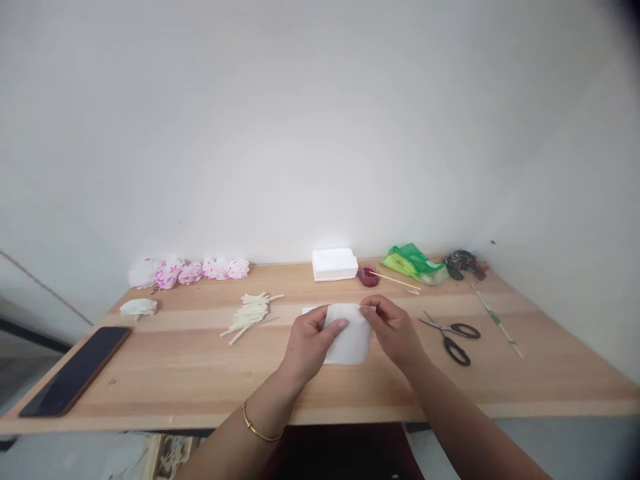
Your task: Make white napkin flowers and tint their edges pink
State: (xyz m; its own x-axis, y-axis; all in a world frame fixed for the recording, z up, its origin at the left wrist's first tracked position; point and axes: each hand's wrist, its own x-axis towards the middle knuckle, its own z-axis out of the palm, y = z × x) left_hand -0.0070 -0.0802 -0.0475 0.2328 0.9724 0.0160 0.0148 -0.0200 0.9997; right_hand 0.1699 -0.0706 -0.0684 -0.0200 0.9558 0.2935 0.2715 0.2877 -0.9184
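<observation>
Between my two hands a thin white paper sheet (350, 343) hangs over the middle of the wooden table (200, 387). My left hand (311, 340) pinches its left side, with the thumb lying on the front of the paper. At the upper right corner, the thumb and fingers of my right hand (393, 330) are closed on the same sheet. Part of another white piece shows behind my left fingers. Beyond the hands sits a stack of white paper (335, 265). To the right lie scissors (450, 332) with black handles, their blades slightly apart.
Pink-and-white paper bundles (187, 272), a small white bundle (139, 307) and a phone (75, 373) lie left. Pale sticks (253, 315) lie left of centre. Behind are a dark red dish (368, 277), a green bag (415, 263) and a dark bundle (463, 265); a thin stick (496, 319) is right.
</observation>
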